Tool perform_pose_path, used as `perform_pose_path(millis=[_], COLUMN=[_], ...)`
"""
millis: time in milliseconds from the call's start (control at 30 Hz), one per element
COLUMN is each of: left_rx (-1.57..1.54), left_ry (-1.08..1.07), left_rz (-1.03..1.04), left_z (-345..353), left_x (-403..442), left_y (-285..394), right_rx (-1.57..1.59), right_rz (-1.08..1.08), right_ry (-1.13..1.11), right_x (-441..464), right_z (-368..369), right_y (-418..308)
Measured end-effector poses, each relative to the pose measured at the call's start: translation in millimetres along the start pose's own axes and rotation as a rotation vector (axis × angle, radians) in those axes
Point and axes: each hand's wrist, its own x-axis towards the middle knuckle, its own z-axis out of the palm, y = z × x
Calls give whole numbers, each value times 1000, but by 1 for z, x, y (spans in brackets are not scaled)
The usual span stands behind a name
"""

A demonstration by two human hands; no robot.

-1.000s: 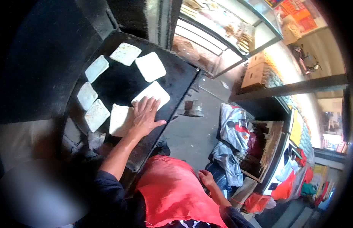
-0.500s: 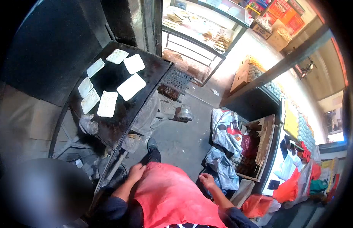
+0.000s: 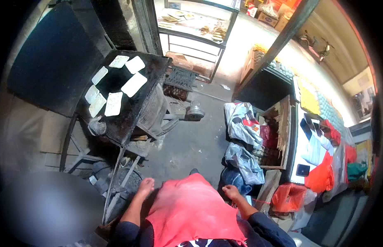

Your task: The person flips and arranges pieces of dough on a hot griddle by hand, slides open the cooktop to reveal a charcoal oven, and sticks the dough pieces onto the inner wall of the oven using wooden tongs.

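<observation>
My left hand (image 3: 146, 187) hangs beside the red apron (image 3: 190, 208), its fingers curled in a loose fist and nothing visible in them. On the apron's other side, my right hand (image 3: 231, 192) is also curled closed near the grey plastic bag (image 3: 245, 164), with no held thing showing. Ahead on the left is a dark griddle (image 3: 129, 109). Several pale flat dough pieces (image 3: 113, 104) lie in a ring on it. A crumpled clear plastic bag (image 3: 97, 126) sits at its near edge.
A round metal object (image 3: 195, 111) stands on the floor by the griddle's side. To the right are a white printed bag (image 3: 243, 125), an open wooden compartment (image 3: 278, 138) and a counter with a phone (image 3: 303, 170) and egg trays (image 3: 323, 103). A glass display case (image 3: 195, 24) stands beyond.
My view has shifted, and the griddle and shelves sit differently in it. My left hand is now farther out from the apron. A different shoe tip shows below. Both hands stay curled.
</observation>
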Motion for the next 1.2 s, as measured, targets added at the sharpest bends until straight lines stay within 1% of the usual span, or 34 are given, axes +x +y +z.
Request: perform_pose_path(millis=[67, 133, 167, 200, 267, 300, 333, 400, 433, 500, 567, 600, 700, 733, 800, 900, 967, 1033, 1067, 1100, 1133, 1167, 1200], left_rx=[-93, -63, -136, -213, -474, -465, -374, -511, -524, -608, -676, -773, -805, -968, -1120, -968, -869, -836, -874, -908, -1066, -1235, -1340], left_ry=[-103, -252, -343, -435, -606, -672, -709, -886, -842, -866, -929, -972, -1085, -865, -647, -374, -191, -96, -71, -50, -150, -356, -625], left_rz=[136, 272, 339, 400, 597, 744, 844, 1139, 1096, 1182, 1317, 1461, 1476, 1433, 1372, 1166, 1034, 973, 991, 1009, 1260, 1525, 1757], left_z=[22, 36, 36, 37, 37, 31, 21, 14, 4, -7, 0, 6, -1, 8, 17, 21, 23, 28, 32, 35, 39, 43, 46], left_x=[-25, -87, -103, -119, -169, -195, -222, -284, -312, -356, -370, -374, -407, -423, -445, -474, -490, -500, -505, -509, -491, -473, -455], left_y=[56, 132, 149, 161, 191, 204, 220, 236, 231, 235, 238, 234, 234, 223, 212, 230, 244, 251, 255, 258, 260, 264, 267], right_rx=[28, 57, 61, 48, 17, -9, -11, -53, -55, -111, -136, -168, -170, -184, -208, -169, -173, -79, -84, -114, -142, -168, -166], right_rz=[-32, -104, -138, -142, -129, -141, -131, -79, -83, 0, -16, -26, -21, -64, -132, -113, -162, -138, -107, -149, -163, -179, -170], right_ry=[1, 28, 63, 15, 1, -20, -21, -64, -70, -95, -89, -98, -104, -71, -9, -50, -10, -26, -57, -32, -9, 12, 25], right_x=[-1, -10, -19, -27, -34, -39, -49, -69, -77, -91, -82, -87, -95, -91, -87, -87, -92, -95, -92, -92, -96, -97, -106], right_z=[9, 26, 33, 39, 63, 75, 82, 97, 104, 113, 126, 126, 129, 131, 136, 137, 142, 145, 147, 149, 150, 151, 148], right_y=[-23, -46, -60, -69, -70, -67, -68, -75, -79, -79, -56, -58, -60, -56, -51, -61, -64, -67, -58, -52, -49, -47, -51])
